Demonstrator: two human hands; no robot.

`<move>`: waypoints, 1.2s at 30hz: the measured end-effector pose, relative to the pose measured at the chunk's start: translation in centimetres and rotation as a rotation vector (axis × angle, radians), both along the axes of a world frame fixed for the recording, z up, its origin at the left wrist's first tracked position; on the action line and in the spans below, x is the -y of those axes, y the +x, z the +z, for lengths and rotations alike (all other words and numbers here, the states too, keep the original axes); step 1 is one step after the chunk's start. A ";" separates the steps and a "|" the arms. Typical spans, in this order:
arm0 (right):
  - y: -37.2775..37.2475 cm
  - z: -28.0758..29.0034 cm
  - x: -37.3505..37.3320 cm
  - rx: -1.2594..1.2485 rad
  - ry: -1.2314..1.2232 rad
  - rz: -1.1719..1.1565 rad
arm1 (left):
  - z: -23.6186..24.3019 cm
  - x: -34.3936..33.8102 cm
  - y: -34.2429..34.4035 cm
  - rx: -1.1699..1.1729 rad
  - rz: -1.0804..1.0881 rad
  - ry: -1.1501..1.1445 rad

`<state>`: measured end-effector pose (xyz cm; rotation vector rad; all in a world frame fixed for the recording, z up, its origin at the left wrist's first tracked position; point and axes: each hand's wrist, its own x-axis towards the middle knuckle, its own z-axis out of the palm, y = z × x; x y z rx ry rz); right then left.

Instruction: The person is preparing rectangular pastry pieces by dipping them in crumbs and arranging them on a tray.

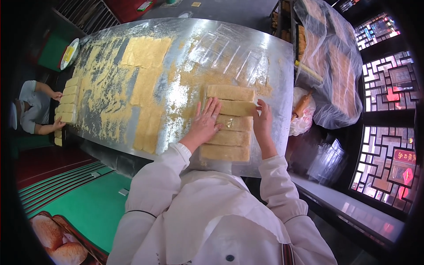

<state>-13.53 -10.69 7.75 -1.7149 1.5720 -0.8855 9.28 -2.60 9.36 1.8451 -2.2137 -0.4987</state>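
A clear ridged plastic tray [234,124] near the metal table's front right holds several tan, crumb-coated dough strips [225,152], with one groove showing bare plastic. A loose-looking strip [234,108] lies across it above that groove. My left hand [205,121] rests palm down on the left end of this strip and the tray, fingers stretched out. My right hand [264,123] pinches the strip's right end with bent fingers. Flat dough sheets [148,86] lie left of the tray, and an empty clear tray [227,55] sits beyond it.
The metal table [179,31] carries scattered crumbs. At its left, a co-worker's hands [57,123] hold a filled tray [67,101] beside a white oval plate [69,54]. At right stand a plastic-covered rack [327,62], a rolling pin [301,107] on a bag, and lattice windows [382,163].
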 end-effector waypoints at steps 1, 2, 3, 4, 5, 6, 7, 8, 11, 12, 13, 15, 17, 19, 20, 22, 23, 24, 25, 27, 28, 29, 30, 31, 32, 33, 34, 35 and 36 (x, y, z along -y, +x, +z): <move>-0.9 0.2 -0.6 -0.171 -0.101 0.023 | 0.0 -0.1 0.0 0.034 0.014 -0.001; -1.5 0.8 -1.1 -0.345 -0.202 0.041 | 0.0 0.0 -0.1 0.065 0.022 -0.004; -1.6 1.1 -1.6 -0.347 -0.200 0.036 | 0.0 0.2 -0.4 0.064 0.017 -0.004; -1.5 1.3 -2.0 -0.338 -0.204 0.092 | 0.0 0.5 -0.6 0.070 0.033 -0.049; -1.4 1.4 -2.4 -0.329 -0.208 0.145 | 0.2 0.8 -1.0 0.074 0.045 -0.094; -1.4 1.3 -2.5 -0.331 -0.205 0.139 | 0.3 1.4 -1.5 0.073 0.039 -0.092; -1.3 1.1 -2.5 -0.341 -0.208 0.179 | 0.4 2.3 -2.1 0.040 -0.005 -0.144; -1.1 0.8 -2.6 -0.349 -0.211 0.220 | 0.5 3.0 -2.6 0.008 -0.047 -0.194; -0.9 -0.4 -2.7 -0.280 -0.145 0.238 | 0.5 4.1 -3.1 0.042 -0.174 -0.162; -1.4 -0.9 -2.7 -0.282 -0.141 0.234 | 0.3 4.2 -3.2 0.038 -0.178 -0.159; -2.1 -1.3 -2.7 -0.278 -0.167 0.212 | 0.2 4.3 -3.2 0.053 -0.184 -0.158; -1.9 -0.8 -3.1 -0.268 -0.189 0.199 | -0.2 4.2 -2.8 0.073 -0.182 -0.151; -2.0 0.1 -4.1 -0.307 -0.104 0.176 | -0.5 4.2 -2.7 0.050 -0.183 -0.148; -0.8 -0.2 -5.0 -0.375 -0.130 0.196 | -0.8 4.2 -2.7 0.053 -0.183 -0.143; -0.6 -0.4 -5.1 -0.444 -0.162 0.218 | -0.7 4.4 -2.8 0.056 -0.179 -0.144; -1.0 -0.5 -5.2 -0.472 -0.145 0.207 | -0.5 4.7 -2.9 0.033 -0.202 -0.112; -0.8 -0.3 -5.1 -0.492 -0.126 0.205 | -0.2 4.8 -2.8 0.018 -0.216 -0.075; -0.6 -0.1 -5.0 -0.491 -0.126 0.202 | 0.1 4.9 -2.5 0.019 -0.218 -0.076; -0.5 0.2 -4.9 -0.500 -0.107 0.163 | 0.4 5.0 -2.0 0.024 -0.187 -0.106; 0.5 2.0 -4.7 -0.509 -0.088 0.127 | 0.4 5.0 -0.8 0.029 -0.152 -0.134; 1.4 3.1 -4.4 -0.515 -0.127 0.236 | 0.0 5.3 -0.2 0.017 -0.068 -0.154; 2.0 3.7 -4.1 -0.525 -0.164 0.336 | -0.2 5.6 0.0 0.001 0.009 -0.176; 2.5 3.4 -4.1 -0.531 -0.162 0.332 | -0.5 5.7 0.2 -0.005 0.005 -0.176; 2.9 2.8 -4.0 -0.558 -0.141 0.362 | -0.7 5.6 0.2 0.005 -0.020 -0.170; 3.2 2.4 -3.9 -0.584 -0.121 0.393 | -0.7 5.6 0.3 0.016 -0.045 -0.166; 3.3 2.1 -3.9 -0.576 -0.116 0.384 | -0.8 5.6 0.3 0.010 -0.047 -0.168; 3.2 1.8 -4.0 -0.583 -0.116 0.381 | -0.8 5.6 0.2 0.033 -0.045 -0.151; 3.5 2.0 -4.0 -0.608 -0.076 0.374 | -0.9 5.6 0.2 0.057 -0.039 -0.135; 3.8 2.2 -4.0 -0.633 -0.037 0.366 | -1.0 5.6 0.3 0.050 -0.038 -0.140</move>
